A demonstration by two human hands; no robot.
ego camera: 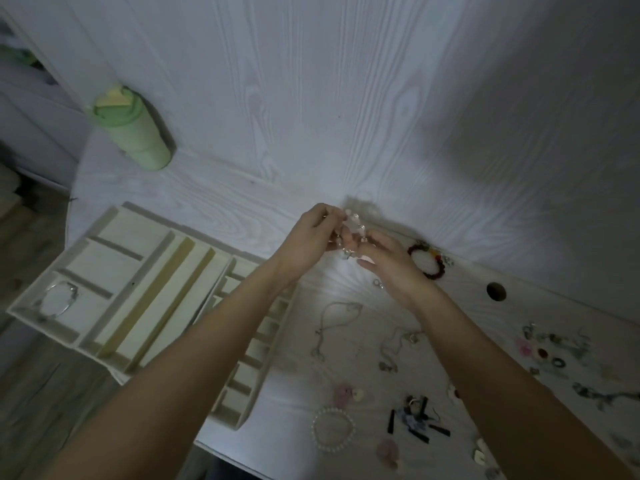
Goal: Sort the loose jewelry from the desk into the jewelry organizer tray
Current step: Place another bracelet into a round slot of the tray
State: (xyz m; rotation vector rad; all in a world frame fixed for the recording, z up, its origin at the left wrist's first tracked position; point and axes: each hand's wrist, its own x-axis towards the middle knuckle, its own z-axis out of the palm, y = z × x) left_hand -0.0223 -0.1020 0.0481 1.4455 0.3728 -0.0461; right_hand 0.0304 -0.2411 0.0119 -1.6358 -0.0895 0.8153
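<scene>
Both hands are raised above the desk and hold one pale pink beaded bracelet (353, 226) between them. My left hand (311, 233) pinches its left side and my right hand (388, 258) grips its right side. The cream jewelry organizer tray (104, 216) lies at the left, with a thin bangle (59, 299) in its near-left compartment. A second tray section of small square cells (242, 386) runs under my left forearm. Loose pieces lie on the desk to the right: a dark red bead bracelet (427, 258), a white pearl bracelet (333, 429) and two thin chain necklaces (332, 323).
A green tumbler (135, 133) stands at the far left against the white wood-grain wall. A round cable hole (496, 291) opens in the desk at right. Several earrings, charms and dark hair clips (415, 422) are scattered along the right and near side.
</scene>
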